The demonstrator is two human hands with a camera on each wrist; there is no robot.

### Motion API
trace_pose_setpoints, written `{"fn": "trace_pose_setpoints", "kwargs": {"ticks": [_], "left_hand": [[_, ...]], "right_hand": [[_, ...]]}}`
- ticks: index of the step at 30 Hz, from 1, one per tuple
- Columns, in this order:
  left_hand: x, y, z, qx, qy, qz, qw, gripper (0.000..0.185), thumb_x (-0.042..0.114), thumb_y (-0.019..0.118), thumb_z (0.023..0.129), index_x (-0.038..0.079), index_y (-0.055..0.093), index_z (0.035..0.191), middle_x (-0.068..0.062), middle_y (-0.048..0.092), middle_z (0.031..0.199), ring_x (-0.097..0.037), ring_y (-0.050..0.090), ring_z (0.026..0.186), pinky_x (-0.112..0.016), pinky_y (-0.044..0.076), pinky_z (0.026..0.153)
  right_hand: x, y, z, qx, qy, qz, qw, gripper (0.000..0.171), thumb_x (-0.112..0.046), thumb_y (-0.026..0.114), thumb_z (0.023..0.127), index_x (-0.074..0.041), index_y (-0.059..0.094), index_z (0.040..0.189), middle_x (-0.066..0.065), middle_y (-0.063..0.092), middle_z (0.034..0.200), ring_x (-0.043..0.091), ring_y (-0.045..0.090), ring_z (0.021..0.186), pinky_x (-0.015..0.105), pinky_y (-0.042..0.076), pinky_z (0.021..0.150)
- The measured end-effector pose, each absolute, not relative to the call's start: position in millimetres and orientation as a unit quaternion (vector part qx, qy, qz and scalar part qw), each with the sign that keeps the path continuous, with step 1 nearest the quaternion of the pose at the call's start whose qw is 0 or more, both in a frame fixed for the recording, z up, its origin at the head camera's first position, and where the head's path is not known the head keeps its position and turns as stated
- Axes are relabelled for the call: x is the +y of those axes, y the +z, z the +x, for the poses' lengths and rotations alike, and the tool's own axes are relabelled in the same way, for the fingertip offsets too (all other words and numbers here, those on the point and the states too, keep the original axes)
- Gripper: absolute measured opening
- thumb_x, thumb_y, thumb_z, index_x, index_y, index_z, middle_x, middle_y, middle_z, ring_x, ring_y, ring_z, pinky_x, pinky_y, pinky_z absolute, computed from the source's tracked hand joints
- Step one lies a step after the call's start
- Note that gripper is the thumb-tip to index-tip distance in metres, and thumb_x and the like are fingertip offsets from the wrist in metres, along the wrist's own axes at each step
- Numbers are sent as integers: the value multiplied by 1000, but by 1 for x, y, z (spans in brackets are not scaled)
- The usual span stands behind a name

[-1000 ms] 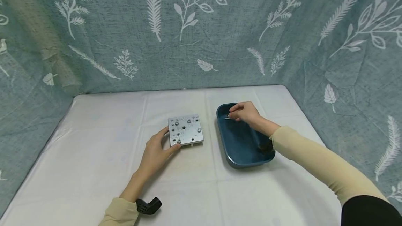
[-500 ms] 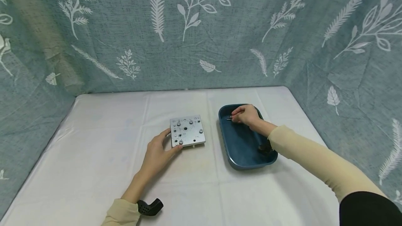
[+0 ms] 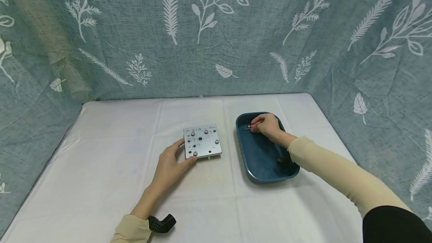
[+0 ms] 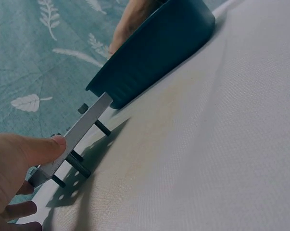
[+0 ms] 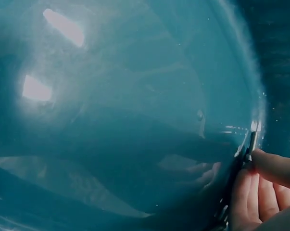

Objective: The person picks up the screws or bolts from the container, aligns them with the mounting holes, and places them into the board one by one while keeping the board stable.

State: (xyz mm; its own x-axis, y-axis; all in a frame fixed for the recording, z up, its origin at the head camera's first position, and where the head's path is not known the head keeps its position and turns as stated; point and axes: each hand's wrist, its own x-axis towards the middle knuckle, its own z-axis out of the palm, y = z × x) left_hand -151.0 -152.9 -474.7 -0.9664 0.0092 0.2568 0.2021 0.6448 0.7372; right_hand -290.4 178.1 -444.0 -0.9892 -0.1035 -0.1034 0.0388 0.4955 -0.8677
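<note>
My left hand point(image 3: 170, 166) grips the left edge of a square silver metal plate point(image 3: 206, 145) with the thumb at its near side. Screw heads and holes dot the plate's top face. In the left wrist view, several screws point(image 4: 79, 166) stick out below the plate point(image 4: 82, 127), over its shadow on the cloth. My right hand point(image 3: 268, 126) reaches into the far end of a dark blue plastic basin point(image 3: 258, 179). There its thumb and fingers pinch a small metal screw point(image 5: 253, 140) at the basin's bottom edge; part of it is hidden by the fingertips.
A white cloth point(image 3: 101, 168) covers the table. Behind and beside it hangs a green-grey curtain point(image 3: 189, 70) with a white leaf print. A black camera mount point(image 3: 162, 223) sits on my left wrist, and a dark one point(image 3: 284, 160) on my right wrist overhangs the basin.
The head view has shifted slightly. My right hand stays at the basin's far end with only small finger movement; my left hand keeps its grip on the plate.
</note>
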Motion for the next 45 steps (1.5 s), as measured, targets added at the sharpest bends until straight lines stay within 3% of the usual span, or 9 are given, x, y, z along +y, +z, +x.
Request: {"fn": "trace_pose_setpoints", "kwargs": {"ticks": [9,18,45], "left_hand": [[-152,-472,-152,-898,-421,-58,112,76,26,85,78,-2,50,140,-24,54,136,-42,48,124,-54,38,104],[-151,-469,-152,-898,-423,-51,107,76,25,86,78,-1,50,140,-25,54,135,-42,48,125,-54,38,104],[-150,-472,-152,-898,-424,-47,107,76,25,85,78,-1,50,140,-26,53,135,-43,47,126,-55,37,104]], "right_hand": [[179,-445,-292,862,-500,-15,82,22,12,78,76,7,71,96,15,73,85,20,71,74,35,59,72],[178,-448,-294,887,-455,-33,70,23,1,85,73,0,74,92,7,73,80,18,70,75,26,55,66],[187,-451,-298,850,-513,-61,101,22,8,79,78,7,67,97,12,71,84,17,69,75,27,58,67]]}}
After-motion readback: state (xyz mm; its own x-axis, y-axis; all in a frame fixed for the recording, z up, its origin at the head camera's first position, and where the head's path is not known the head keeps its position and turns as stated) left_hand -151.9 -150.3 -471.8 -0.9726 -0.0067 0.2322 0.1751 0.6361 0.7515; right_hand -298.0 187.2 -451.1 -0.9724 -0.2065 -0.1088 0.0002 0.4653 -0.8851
